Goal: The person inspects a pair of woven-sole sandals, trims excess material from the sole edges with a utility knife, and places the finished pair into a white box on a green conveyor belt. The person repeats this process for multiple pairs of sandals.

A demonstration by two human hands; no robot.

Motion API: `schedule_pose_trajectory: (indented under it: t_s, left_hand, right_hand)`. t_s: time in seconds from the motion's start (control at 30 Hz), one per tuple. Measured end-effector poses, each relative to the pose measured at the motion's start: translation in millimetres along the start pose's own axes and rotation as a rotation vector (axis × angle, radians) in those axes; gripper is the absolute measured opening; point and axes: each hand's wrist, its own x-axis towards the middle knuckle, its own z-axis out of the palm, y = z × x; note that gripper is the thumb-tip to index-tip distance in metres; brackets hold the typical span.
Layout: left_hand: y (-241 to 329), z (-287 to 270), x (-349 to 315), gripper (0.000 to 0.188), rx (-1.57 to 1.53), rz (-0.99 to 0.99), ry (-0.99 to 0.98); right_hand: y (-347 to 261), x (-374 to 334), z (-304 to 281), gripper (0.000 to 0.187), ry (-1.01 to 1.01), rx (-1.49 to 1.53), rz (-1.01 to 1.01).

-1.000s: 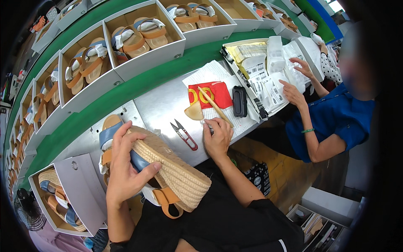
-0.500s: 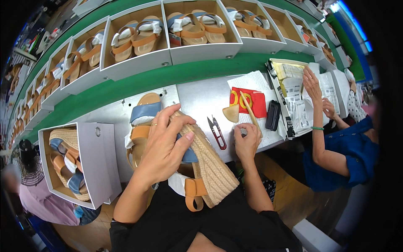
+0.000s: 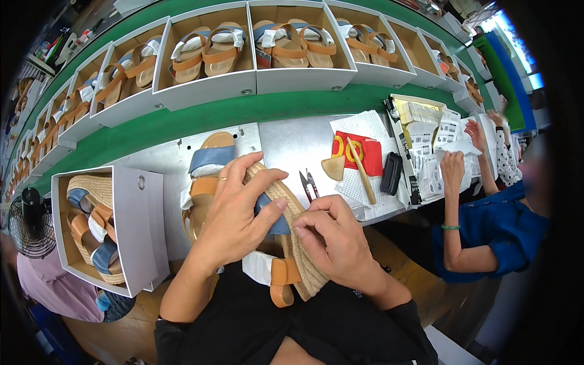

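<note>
A wedge sandal (image 3: 309, 281) with a braided rope sole, blue band and tan strap lies tilted on its side before me. My left hand (image 3: 234, 213) is closed over its upper part, thumb by the blue band. Against the side of the rope sole, my right hand (image 3: 337, 243) is in a pinch; whatever its fingertips hold is too small or hidden to make out. The matching sandal (image 3: 213, 159) rests on the metal table behind my left hand. Thread snips (image 3: 309, 182) lie just beyond my right hand, their handles partly covered by it.
An open shoebox (image 3: 143, 225) with a sandal pair stands at left. Right are a wooden stick (image 3: 362, 170), red cloth (image 3: 374, 159), beige wedge-shaped piece (image 3: 333, 168), black case (image 3: 392, 173) and label tray (image 3: 398, 137). Boxed sandals (image 3: 207, 52) line the green belt (image 3: 231, 112). A co-worker (image 3: 486, 231) handles paper.
My right hand has come left from beside the wooden stick to the sandal's sole. My left hand keeps its hold. The co-worker's hands have moved lower over the labels, with white paper.
</note>
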Motion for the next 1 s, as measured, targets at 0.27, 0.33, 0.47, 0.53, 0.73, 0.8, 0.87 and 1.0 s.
schedule_pose_trajectory:
  t_s: [0.27, 0.33, 0.47, 0.53, 0.73, 0.8, 0.87, 1.0]
  left_hand:
    - [-10, -4, -5, 0.037, -0.043, 0.002, -0.003]
    - [-15, -5, -7, 0.044, -0.056, 0.012, -0.010]
    - [-20, -3, -3, 0.059, 0.016, 0.063, -0.006]
    - [-14, 3, -5, 0.065, 0.075, 0.030, -0.001]
    - [-13, 15, 4, 0.061, 0.016, -0.066, 0.071]
    - [-15, 14, 12, 0.061, 0.003, -0.053, 0.035]
    - [-13, 8, 15, 0.069, 0.027, -0.080, -0.040]
    - [-46, -12, 4, 0.074, -0.293, 0.030, 0.091]
  right_hand:
    - [16, 2, 11, 0.030, 0.025, 0.567, 0.369]
    - [29, -7, 8, 0.032, 0.050, 0.675, 0.417]
    - [35, -23, -10, 0.052, -0.190, 0.488, 0.431]
    - [29, -37, -12, 0.070, -0.339, 0.295, 0.296]
    - [4, -29, -14, 0.109, -0.414, 0.049, 0.256]
    - [6, -26, -15, 0.111, -0.418, 0.083, 0.205]
    - [5, -21, -21, 0.112, -0.464, 0.098, 0.252]
    - [50, -20, -2, 0.101, -0.302, 0.381, 0.175]
